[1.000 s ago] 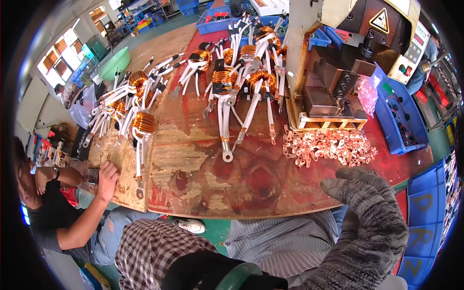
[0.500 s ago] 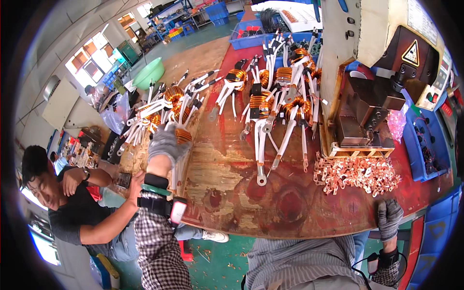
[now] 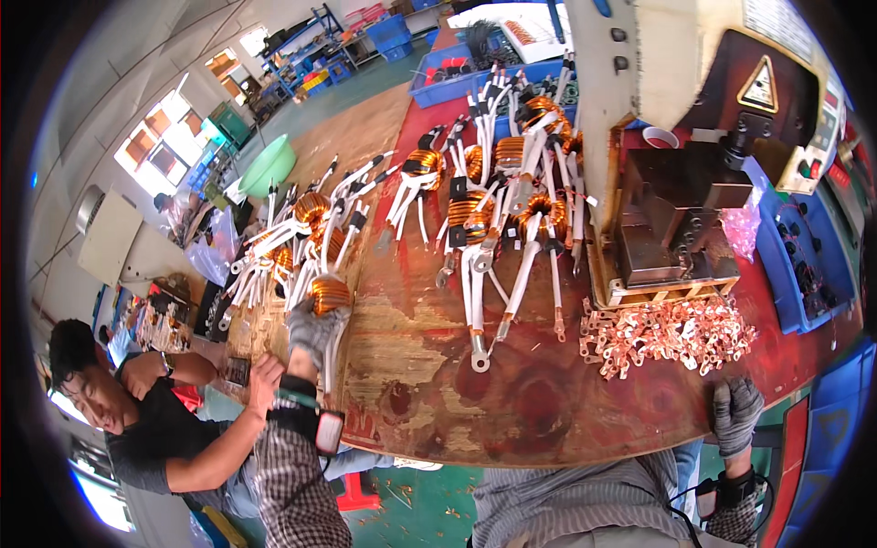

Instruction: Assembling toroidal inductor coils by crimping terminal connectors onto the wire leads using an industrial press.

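My left hand (image 3: 315,332), in a grey glove, is closed at the near side of a copper-wound coil (image 3: 330,294) on the left of the table. White leads of that coil run down beside my fingers, which partly hide its lower edge. More coils with white leads and black ends (image 3: 312,208) are heaped just beyond. At the front right edge of the table my right hand (image 3: 736,416), gloved too, rests with its fingers curled in. Whatever it may hold is hidden. The nearest things to it are loose copper terminal lugs (image 3: 667,336).
A second group of coils (image 3: 470,217) lies mid-table, lugs on some leads. A press (image 3: 681,215) stands behind the copper lugs. Blue bins (image 3: 793,315) flank the table's right side. At left, a person in a black shirt (image 3: 151,429) sits close to my left forearm.
My left hand has drawn back toward me from over the coil to its near side. My view has shifted slightly. The right hand stays at the table edge.
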A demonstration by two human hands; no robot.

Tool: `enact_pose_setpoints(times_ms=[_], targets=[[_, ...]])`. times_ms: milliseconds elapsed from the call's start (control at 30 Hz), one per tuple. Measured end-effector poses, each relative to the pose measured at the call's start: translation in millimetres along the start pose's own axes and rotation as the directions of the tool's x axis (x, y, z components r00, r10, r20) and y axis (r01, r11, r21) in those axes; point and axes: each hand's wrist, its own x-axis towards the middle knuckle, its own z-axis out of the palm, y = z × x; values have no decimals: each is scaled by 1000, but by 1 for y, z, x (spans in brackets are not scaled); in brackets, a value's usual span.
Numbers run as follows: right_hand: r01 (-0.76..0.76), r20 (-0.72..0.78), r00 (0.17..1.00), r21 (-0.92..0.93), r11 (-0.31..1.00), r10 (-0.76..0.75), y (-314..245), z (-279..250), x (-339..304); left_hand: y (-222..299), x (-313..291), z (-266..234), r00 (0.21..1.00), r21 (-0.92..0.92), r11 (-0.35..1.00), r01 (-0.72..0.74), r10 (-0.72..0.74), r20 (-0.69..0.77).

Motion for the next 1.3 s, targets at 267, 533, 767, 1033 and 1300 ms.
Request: enact_pose_setpoints(times_ms=[267, 533, 767, 1033, 1300], targets=[[-129, 300, 954, 419, 899, -3, -8, -30, 17, -8, -192, 121, 863, 348, 796, -496, 496, 95], [-83, 504, 653, 790, 608, -565, -158, -24, 83, -77, -252, 227, 796, 126, 788, -603, 583, 166], [-250, 230, 751, 967, 57, -619, -200, 31, 72, -120, -263, 262, 787, 142, 780, -610, 575, 225], [-239, 315, 932, 906, 350, -179, -135, 24, 39, -64, -247, 238, 822, 625, 550, -554, 244, 515], [-127, 337, 912, 773, 621, -233, -122, -17, 17, -20, -212, 280, 457, 411, 265, -872, 739, 495]])
